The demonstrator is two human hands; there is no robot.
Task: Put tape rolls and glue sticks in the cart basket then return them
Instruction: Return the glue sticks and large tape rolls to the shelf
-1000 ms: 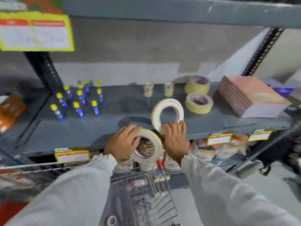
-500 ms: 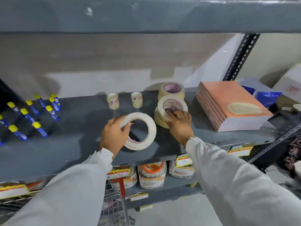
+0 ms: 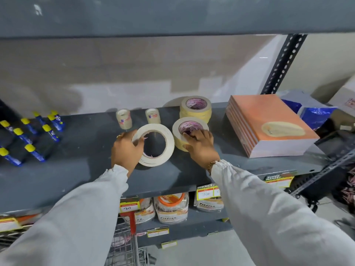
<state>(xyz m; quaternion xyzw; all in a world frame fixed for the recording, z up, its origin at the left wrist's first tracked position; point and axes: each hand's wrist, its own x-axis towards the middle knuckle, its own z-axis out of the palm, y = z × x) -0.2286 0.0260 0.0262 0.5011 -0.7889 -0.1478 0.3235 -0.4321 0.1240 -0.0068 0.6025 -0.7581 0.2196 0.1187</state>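
The white roll (image 3: 153,144) lies flat on the shelf (image 3: 80,169), the left hand (image 3: 126,148) clamped on its near rim, while the right hand (image 3: 199,144) rests fingers-closed on the cream roll (image 3: 189,131) stacked just beside it. This looks like the return step — next, let go and withdraw. Bare shelf lies left, toward the glue sticks (image 3: 30,135); the pad stack (image 3: 269,125) crowds the right.

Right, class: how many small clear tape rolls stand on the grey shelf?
2. One small roll stands just behind the left hand, which holds the white tape roll; the other is to its right, beside the rear masking tape stack. None seems hidden.
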